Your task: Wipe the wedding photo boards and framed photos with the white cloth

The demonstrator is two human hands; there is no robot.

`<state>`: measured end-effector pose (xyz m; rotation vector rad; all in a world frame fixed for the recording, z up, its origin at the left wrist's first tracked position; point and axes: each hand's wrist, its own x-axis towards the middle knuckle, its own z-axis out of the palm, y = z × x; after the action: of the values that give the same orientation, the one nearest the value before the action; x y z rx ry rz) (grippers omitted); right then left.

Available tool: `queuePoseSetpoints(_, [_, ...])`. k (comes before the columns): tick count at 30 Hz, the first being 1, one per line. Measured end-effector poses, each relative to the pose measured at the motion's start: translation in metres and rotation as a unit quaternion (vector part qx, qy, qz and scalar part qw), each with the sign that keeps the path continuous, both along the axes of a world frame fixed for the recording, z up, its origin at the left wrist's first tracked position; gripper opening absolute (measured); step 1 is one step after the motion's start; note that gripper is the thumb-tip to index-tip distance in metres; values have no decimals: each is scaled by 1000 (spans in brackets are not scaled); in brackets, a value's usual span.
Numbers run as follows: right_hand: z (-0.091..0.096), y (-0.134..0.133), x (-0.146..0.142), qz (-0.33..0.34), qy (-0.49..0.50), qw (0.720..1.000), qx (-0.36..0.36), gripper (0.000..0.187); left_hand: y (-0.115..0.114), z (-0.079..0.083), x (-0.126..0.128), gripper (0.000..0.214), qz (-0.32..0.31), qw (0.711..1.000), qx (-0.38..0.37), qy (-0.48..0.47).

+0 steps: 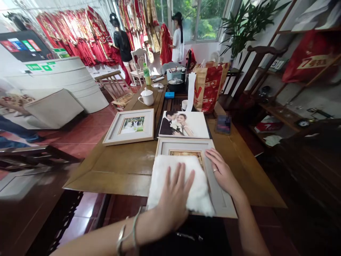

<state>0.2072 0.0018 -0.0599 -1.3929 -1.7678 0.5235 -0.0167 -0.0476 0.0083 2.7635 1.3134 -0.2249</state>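
Lying palm-down on a white cloth (201, 197), the left hand (173, 202) has its fingers spread. The right hand (223, 174) rests fingers, close together, on the right side of a pale frame (223, 206); whether it grips cannot be told, thumb hidden. Cloth covers the frame's left part, at the near edge of the wooden table (114, 160). Just beyond lies a portrait panel (199, 124), with a framed photo (113, 131) left; farther, a lidded cup (147, 97) left, paper bag (210, 87) right.

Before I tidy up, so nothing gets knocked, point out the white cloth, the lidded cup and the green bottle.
White cloth (200, 190), head view: right part of its top surface.
Lidded cup (147, 98), head view: middle of its body.
Green bottle (146, 75), head view: middle of its side.
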Motion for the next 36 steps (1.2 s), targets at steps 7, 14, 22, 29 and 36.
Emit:
queuePoseSetpoints(7, [0, 2, -2, -11, -13, 1000, 5, 49, 93, 4, 47, 96, 88, 990, 110, 29])
queuePoseSetpoints(14, [5, 5, -4, -34, -17, 999, 27, 43, 59, 12, 35, 96, 17, 998, 46, 45])
queuePoseSetpoints(22, [6, 7, -6, -43, -28, 998, 38, 42, -44, -1, -15, 109, -106, 993, -46, -14])
queuePoseSetpoints(29, [13, 6, -5, -29, -35, 999, 16, 41, 18, 6, -5, 95, 61, 997, 22, 36])
queuePoseSetpoints(36, [13, 4, -4, -28, 55, 998, 3, 40, 93, 10, -5, 89, 131, 988, 84, -2])
